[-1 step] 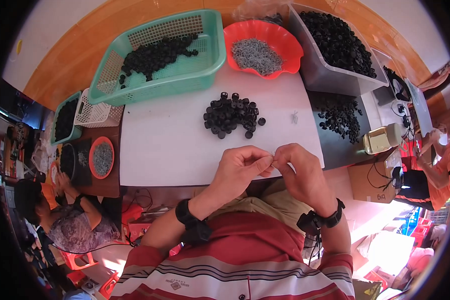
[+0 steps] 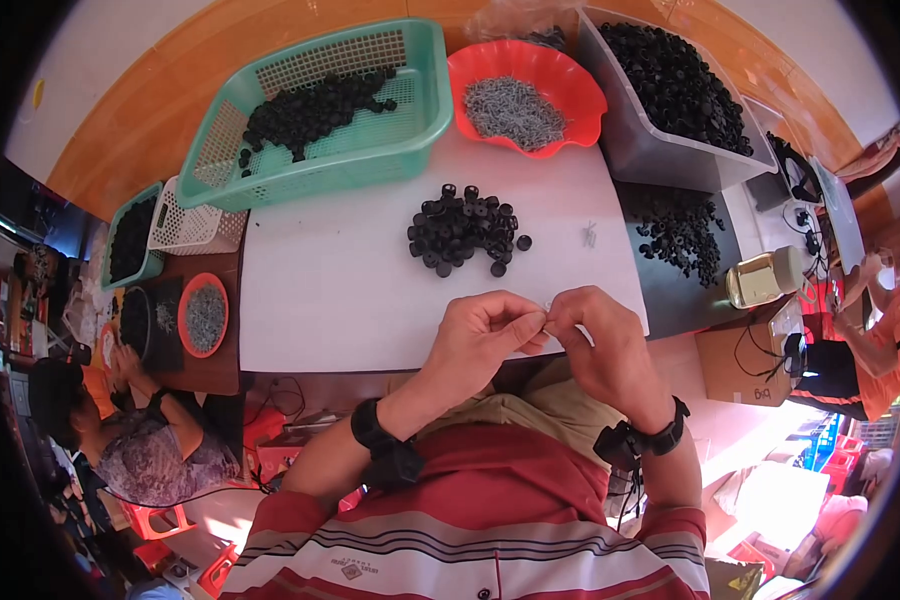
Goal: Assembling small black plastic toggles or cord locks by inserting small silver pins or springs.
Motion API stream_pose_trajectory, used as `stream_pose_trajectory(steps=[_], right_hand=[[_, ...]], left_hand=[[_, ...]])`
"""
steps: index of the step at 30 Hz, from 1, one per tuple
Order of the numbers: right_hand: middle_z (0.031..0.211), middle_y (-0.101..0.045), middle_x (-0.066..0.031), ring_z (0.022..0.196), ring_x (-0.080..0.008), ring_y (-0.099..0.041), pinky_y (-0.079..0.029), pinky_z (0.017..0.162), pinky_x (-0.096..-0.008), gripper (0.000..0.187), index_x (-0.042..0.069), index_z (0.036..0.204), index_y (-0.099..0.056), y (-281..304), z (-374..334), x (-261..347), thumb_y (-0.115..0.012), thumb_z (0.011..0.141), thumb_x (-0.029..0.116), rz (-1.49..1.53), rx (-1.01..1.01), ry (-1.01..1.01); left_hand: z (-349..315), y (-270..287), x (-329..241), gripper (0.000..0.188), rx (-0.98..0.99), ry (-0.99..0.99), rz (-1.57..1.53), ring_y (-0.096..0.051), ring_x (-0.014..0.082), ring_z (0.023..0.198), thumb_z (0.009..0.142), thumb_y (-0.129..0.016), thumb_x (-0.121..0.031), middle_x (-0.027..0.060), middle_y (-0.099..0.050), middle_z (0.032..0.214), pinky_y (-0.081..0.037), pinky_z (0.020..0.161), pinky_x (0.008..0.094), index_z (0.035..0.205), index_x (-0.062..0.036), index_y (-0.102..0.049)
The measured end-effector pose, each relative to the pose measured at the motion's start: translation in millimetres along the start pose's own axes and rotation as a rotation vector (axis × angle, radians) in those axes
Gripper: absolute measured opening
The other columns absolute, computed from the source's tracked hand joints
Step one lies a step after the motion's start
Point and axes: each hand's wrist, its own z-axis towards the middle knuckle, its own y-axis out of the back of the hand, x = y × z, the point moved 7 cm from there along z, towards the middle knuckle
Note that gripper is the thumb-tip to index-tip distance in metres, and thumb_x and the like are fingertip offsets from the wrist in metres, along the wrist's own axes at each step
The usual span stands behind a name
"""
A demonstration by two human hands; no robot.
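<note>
Over the front edge of the white work surface (image 2: 320,290), my left hand (image 2: 485,335) and my right hand (image 2: 602,335) meet fingertip to fingertip. Both are closed in a pinch. Whatever lies between the fingers is too small and too covered to name. Just beyond them sits a heap of small round black plastic parts (image 2: 460,230). A few thin grey metal pins (image 2: 589,235) lie on the white surface to the right of that heap.
At the back stand a green basket (image 2: 315,165) of black parts, a red scalloped bowl (image 2: 585,110) of grey pins and a grey bin (image 2: 660,165) of black parts. A jar (image 2: 765,280) of yellowish liquid stands right. A co-worker (image 2: 160,430) sits left.
</note>
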Motion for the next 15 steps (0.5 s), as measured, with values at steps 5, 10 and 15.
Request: stream_pose_trajectory(steps=[5, 10, 15], right_hand=[[0.097, -0.066, -0.0132, 0.079, -0.0300, -0.068, -0.055, 0.067, -0.0362, 0.014, 0.003, 0.099, -0.065, 5.7, 1.3, 5.5, -0.072, 0.088, -0.004, 0.036, -0.058, 0.041], [0.095, -0.067, -0.0118, 0.077, -0.0248, -0.068, -0.054, 0.066, -0.0328, 0.019, 0.003, 0.106, -0.071, 4.0, -1.7, 3.5, -0.073, 0.088, -0.004, 0.108, -0.064, 0.046], [0.096, -0.067, -0.0120, 0.077, -0.0247, -0.068, -0.054, 0.066, -0.0329, 0.017, 0.002, 0.103, -0.071, 3.6, -0.6, 3.8, -0.072, 0.088, -0.004, 0.142, -0.053, 0.012]], left_hand=[[-5.8, -0.7, 3.6, 0.021, 0.018, 0.080, -0.247, -0.072, 0.0161, 0.088, 0.103, -0.065, -0.015, 0.0113, -0.073, 0.102, -0.062, 0.083, 0.0289, 0.113, 0.0037, -0.067], [-9.2, -3.3, 1.0, 0.022, 0.056, 0.099, -0.369, -0.073, 0.0169, 0.088, 0.103, -0.065, -0.016, 0.0106, -0.073, 0.101, -0.062, 0.083, 0.0290, 0.114, 0.0033, -0.067], [-12.3, -1.8, 3.3, 0.022, 0.052, 0.128, -0.424, -0.073, 0.0173, 0.088, 0.102, -0.065, -0.016, 0.0102, -0.073, 0.100, -0.063, 0.083, 0.0290, 0.114, 0.0026, -0.068]])
